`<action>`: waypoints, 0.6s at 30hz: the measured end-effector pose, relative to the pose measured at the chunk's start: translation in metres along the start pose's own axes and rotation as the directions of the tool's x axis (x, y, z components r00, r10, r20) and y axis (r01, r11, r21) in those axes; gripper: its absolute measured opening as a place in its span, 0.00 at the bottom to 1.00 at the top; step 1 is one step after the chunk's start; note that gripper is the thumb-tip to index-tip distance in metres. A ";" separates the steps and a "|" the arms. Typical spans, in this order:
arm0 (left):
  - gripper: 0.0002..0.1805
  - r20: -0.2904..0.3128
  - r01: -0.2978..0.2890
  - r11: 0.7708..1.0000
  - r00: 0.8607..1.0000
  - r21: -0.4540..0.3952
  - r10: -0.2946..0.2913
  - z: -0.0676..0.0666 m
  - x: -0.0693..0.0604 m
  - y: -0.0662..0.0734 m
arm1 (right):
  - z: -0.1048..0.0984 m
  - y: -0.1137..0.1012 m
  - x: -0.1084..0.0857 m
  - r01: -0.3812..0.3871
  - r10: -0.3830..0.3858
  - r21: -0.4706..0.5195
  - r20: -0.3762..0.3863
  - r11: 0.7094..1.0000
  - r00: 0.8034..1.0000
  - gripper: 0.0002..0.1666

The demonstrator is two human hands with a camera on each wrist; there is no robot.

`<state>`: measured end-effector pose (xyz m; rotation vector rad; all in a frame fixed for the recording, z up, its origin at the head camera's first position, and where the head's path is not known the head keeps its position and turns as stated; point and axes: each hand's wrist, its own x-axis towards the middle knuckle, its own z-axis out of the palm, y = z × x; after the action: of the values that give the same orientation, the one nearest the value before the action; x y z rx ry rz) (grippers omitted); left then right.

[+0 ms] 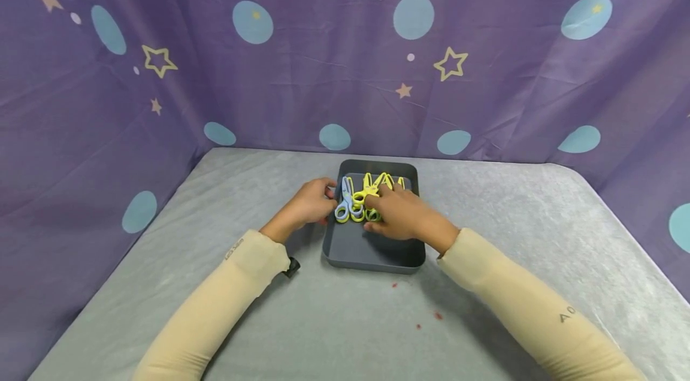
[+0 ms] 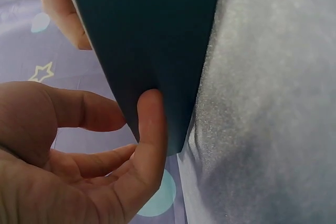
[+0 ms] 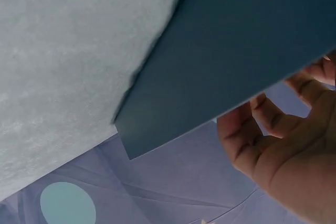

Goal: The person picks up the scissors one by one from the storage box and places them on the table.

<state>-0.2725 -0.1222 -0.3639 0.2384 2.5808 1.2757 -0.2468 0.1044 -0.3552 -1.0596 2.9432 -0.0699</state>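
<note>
A dark grey rectangular tray (image 1: 350,249) holds several pairs of scissors in its far half. Light-blue scissors (image 1: 345,189) lie along its left side, with yellow scissors (image 1: 368,187) to their right. My left hand (image 1: 309,202) grips the tray's left wall; in the left wrist view one fingertip (image 2: 151,103) presses the outer face while other fingers reach the rim. Over the scissors, inside the tray, is my right hand (image 1: 403,213), its fingers bent downward. A green handle loop (image 1: 373,215) shows between its thumb and forefinger. The hand covers part of the scissors, and its grip is hidden.
The tray stands on a grey cloth-covered table (image 1: 345,321). Small red marks (image 1: 438,316) dot the cloth in front of it. A purple patterned curtain (image 1: 334,87) hangs behind the table and along its sides.
</note>
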 end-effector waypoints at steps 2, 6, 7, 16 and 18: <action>0.30 0.002 0.003 1.000 1.000 0.000 -0.003 0.000 0.000 0.000 | -0.001 -0.002 0.002 -0.016 0.016 -0.012 0.024 1.000 1.000 0.26; 0.30 0.002 0.007 1.000 1.000 0.001 -0.007 -0.001 0.000 0.000 | -0.005 -0.007 0.006 -0.053 0.056 -0.046 0.085 0.998 0.995 0.29; 0.30 0.002 0.008 1.000 1.000 -0.001 -0.008 -0.001 0.000 0.000 | -0.006 -0.008 0.007 -0.062 0.067 -0.053 0.099 0.997 0.993 0.29; 0.31 0.014 0.009 1.000 1.000 -0.021 -0.009 -0.002 0.000 0.000 | -0.011 -0.014 0.012 -0.094 0.116 -0.121 0.189 0.988 0.975 0.22; 0.31 0.017 0.010 1.000 1.000 -0.026 -0.009 -0.001 0.000 0.000 | -0.011 -0.015 0.013 -0.112 0.138 -0.135 0.204 0.984 0.969 0.24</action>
<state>-0.2730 -0.1236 -0.3634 0.2309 2.5462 1.2981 -0.2478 0.0848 -0.3433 -0.8300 2.8403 0.2153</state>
